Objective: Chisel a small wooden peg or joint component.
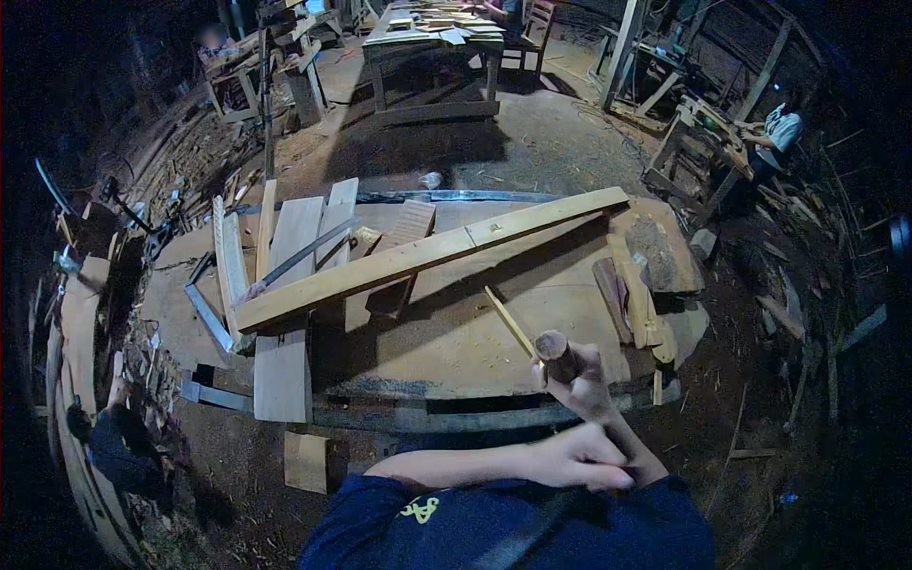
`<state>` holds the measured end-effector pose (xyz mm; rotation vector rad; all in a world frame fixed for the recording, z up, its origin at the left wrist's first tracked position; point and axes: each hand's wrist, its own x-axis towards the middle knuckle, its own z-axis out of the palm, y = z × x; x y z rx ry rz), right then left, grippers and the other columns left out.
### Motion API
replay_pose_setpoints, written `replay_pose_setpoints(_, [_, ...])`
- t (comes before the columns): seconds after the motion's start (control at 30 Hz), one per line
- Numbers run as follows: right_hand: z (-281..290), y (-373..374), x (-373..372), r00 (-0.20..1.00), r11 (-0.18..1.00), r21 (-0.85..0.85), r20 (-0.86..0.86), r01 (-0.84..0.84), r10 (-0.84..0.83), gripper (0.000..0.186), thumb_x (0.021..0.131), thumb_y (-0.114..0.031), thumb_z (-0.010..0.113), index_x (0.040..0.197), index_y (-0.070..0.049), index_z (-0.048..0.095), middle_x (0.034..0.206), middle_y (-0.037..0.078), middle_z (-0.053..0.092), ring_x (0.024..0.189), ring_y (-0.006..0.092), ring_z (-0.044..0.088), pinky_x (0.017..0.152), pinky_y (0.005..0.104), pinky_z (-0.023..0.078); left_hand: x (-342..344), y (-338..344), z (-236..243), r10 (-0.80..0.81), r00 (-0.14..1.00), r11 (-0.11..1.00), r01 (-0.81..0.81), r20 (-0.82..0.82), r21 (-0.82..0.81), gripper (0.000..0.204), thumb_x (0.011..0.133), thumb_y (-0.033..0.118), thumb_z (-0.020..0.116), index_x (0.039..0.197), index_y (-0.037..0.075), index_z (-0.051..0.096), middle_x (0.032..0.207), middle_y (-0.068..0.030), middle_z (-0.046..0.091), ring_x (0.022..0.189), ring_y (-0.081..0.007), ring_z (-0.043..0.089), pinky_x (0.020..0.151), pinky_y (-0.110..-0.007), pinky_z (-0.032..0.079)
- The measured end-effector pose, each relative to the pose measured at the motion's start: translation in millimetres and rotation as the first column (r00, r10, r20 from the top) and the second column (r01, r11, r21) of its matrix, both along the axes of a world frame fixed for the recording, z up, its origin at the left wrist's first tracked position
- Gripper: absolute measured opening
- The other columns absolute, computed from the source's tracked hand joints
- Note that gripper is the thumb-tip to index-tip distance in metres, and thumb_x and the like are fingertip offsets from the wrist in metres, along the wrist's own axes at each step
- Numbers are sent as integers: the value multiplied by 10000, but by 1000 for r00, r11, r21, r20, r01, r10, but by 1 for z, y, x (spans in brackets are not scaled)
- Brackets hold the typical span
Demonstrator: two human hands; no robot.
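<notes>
My right hand (587, 388) is closed around a short, thick wooden piece with a round end (555, 351); its lower part is hidden in the grip. A thin yellowish strip (510, 323) slants from the same fist out over the workbench (456, 361). Across my body reaches my left arm, and my left hand (591, 458) is curled into a fist against my right forearm, with nothing seen in it. Beyond the hands, a long squared timber (427, 256) lies diagonally over several boards. A handsaw (302, 255) rests by the timber's left end.
Pale planks (282, 370) jut past the bench's near edge. Dark and light offcuts (613, 299) lie at the bench's right. Farther off stands a table (432, 112) loaded with wood pieces. A person (784, 133) is at another bench on the right. Scraps litter the ground.
</notes>
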<state>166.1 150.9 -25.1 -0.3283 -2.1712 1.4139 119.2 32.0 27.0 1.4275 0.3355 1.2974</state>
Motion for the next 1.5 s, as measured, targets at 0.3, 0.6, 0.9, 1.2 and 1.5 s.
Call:
replay_pose_setpoints(0.3, [26,15,9,997,971,235,64,-50,35,281,654,-69,764,915,-39,662,702,101,639,587,166,614,577,285,459,62,20,15,-341,940,934,335,28,127,495,973,262,523,582,-29,432,485,-43,431,458,-126,400,473,-315,315])
replay_pose_setpoints(0.6, [79,27,-2,955,887,385,243,-255,170,198,661,-60,705,843,-40,629,628,143,588,576,316,605,553,343,465,113,43,-16,-539,831,842,533,140,82,536,991,303,487,544,22,395,477,34,334,467,-85,349,470,-282,303])
replay_pose_setpoints(0.9, [77,11,-14,840,769,394,433,-503,328,229,652,-129,714,834,-52,598,712,188,608,689,364,627,588,420,478,179,40,-85,-459,830,886,452,316,98,134,856,165,596,835,34,581,850,-18,514,721,-116,508,637,-267,426])
replay_pose_setpoints(1.2, [28,-9,-42,926,931,77,161,-357,341,179,654,-39,663,829,-18,634,622,137,549,532,211,561,535,312,427,81,36,-75,-550,834,833,551,-39,54,253,948,185,516,854,-46,555,786,-83,533,804,-206,530,736,-336,421])
replay_pose_setpoints(1.5, [-5,-21,-72,948,998,-32,317,49,-36,264,722,-117,716,949,10,669,694,72,647,635,87,572,592,271,465,-105,-79,-25,762,387,465,-885,-519,23,183,926,142,560,880,-22,626,754,-118,632,724,-205,623,664,-314,478])
